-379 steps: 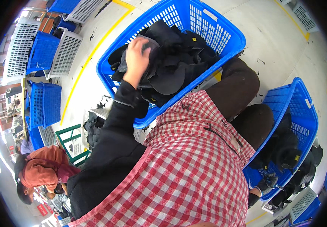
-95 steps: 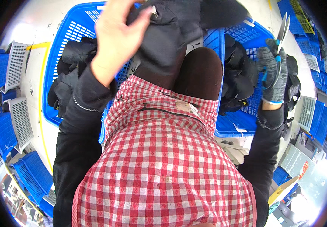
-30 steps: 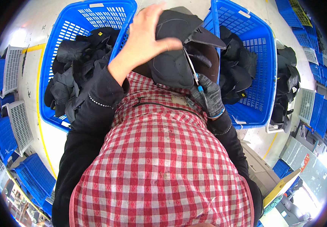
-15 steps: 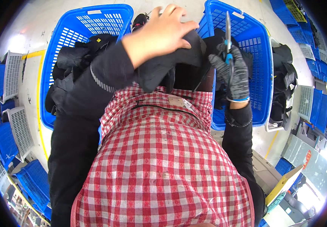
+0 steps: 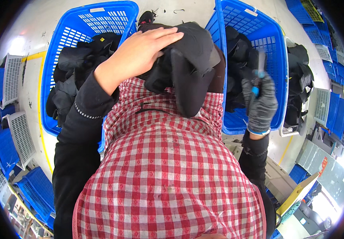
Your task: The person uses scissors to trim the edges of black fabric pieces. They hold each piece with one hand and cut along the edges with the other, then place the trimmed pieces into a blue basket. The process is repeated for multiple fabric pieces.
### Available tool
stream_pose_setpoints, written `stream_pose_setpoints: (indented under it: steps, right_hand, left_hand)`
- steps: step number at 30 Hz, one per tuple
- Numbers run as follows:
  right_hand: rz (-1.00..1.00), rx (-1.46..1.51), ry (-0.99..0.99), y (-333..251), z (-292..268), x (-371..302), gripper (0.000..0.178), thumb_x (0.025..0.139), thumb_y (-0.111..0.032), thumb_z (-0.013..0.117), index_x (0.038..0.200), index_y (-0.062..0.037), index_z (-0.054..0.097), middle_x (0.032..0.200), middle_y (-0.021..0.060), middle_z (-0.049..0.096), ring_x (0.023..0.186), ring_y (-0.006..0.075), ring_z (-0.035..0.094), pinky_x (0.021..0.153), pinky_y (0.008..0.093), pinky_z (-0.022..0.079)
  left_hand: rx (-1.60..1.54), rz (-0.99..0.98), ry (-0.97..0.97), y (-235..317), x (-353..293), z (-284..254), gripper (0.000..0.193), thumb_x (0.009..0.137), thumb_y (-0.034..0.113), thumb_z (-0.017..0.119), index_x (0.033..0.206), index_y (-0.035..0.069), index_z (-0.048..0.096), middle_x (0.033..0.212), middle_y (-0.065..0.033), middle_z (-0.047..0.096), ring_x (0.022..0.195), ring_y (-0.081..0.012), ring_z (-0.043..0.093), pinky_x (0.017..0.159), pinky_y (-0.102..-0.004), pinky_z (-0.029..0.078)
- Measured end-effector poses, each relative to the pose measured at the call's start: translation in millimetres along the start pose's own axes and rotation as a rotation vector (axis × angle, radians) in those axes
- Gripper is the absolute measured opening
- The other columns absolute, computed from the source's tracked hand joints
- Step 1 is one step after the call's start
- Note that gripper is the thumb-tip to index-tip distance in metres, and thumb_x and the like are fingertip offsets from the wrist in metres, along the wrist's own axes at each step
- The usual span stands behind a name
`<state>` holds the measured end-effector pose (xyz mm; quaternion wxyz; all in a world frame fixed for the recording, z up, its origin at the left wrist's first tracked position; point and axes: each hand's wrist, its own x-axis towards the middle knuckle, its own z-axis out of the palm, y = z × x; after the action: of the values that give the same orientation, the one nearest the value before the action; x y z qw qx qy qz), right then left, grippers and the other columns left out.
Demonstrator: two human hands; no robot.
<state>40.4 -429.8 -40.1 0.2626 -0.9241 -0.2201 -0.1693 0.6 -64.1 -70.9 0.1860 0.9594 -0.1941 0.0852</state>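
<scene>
My bare left hand (image 5: 142, 47) lies with fingers stretched out across a black, moulded fabric piece (image 5: 197, 44) on my lap. Its thumb is partly hidden. A rounded black flap (image 5: 191, 89) hangs down from the piece over my red-and-white checked apron (image 5: 168, 155). On my right hand (image 5: 261, 101) is a grey knit glove; the fingers are closed round a bladed tool (image 5: 255, 91) with a blue handle. The blade points away from me and is smeared by motion. This hand is over the right blue basket (image 5: 243, 130), apart from the fabric piece.
To my left stands another blue basket (image 5: 49, 99) holding several black pieces (image 5: 74, 59). More black pieces (image 5: 239, 51) lie in the right basket. Beyond it, a white crate (image 5: 289, 131) holds further ones. Stacked blue and white crates (image 5: 20, 135) line the far left.
My left hand has come down and nearer onto the fabric piece, which has turned so that its flap hangs toward me. My right hand has moved right and nearer with the tool.
</scene>
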Motion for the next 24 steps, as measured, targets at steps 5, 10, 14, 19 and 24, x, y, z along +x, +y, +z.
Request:
stream_pose_setpoints:
  steps: [5,10,14,19,24]
  right_hand:
    - [0.778,1.409,-0.408,-30.1,-1.8,-1.6,0.044,0.092,-0.021,0.081,0.128,-0.0057,0.061,0.106,0.008,0.069,0.093,0.0166,0.07,0.081,0.0292,0.059]
    - [0.212,0.835,-0.976,-28.0,22.3,-17.2,0.055,0.09,-0.031,0.084,0.132,-0.0048,0.061,0.107,0.0068,0.067,0.096,0.0168,0.063,0.089,0.0333,0.052]
    - [0.365,1.023,-1.078,-11.9,24.5,-22.9,0.055,0.091,-0.039,0.081,0.13,-0.0047,0.063,0.109,0.0071,0.069,0.1,0.0158,0.064,0.091,0.0324,0.052]
    - [0.369,1.012,-1.094,-2.9,21.2,-15.1,0.065,0.091,-0.051,0.076,0.13,-0.0015,0.061,0.095,0.0018,0.066,0.081,0.0101,0.058,0.071,0.0234,0.047]
    - [0.437,1.017,-1.111,-5.5,23.2,-5.7,0.047,0.099,-0.029,0.073,0.136,-0.0033,0.06,0.114,0.0085,0.07,0.101,0.0146,0.066,0.089,0.0295,0.055]
  left_hand:
    - [-0.244,0.034,-0.08,-4.8,30.2,-8.1,0.053,0.099,0.015,0.06,0.151,0.016,0.051,0.15,-0.0121,0.056,0.135,-0.0366,0.055,0.112,-0.0409,0.046]
    - [-0.19,-0.255,-0.101,22.2,26.1,-9.4,0.059,0.097,0.05,0.065,0.14,0.01,0.058,0.14,-0.0127,0.062,0.128,-0.0357,0.06,0.105,-0.0387,0.049]
    - [0.078,-0.24,-0.037,36.8,17.5,5.6,0.075,0.083,0.047,0.08,0.148,0.021,0.051,0.152,-0.0036,0.053,0.135,-0.0307,0.056,0.11,-0.0534,0.044]
    - [0.166,-0.225,-0.101,36.4,18.0,11.6,0.082,0.08,0.043,0.083,0.153,0.036,0.046,0.161,0.0027,0.044,0.143,-0.0324,0.048,0.11,-0.0698,0.038]
    - [0.131,-0.203,-0.135,34.1,25.3,18.1,0.085,0.079,0.047,0.083,0.153,0.042,0.045,0.164,0.0039,0.041,0.145,-0.0351,0.046,0.105,-0.0732,0.041]
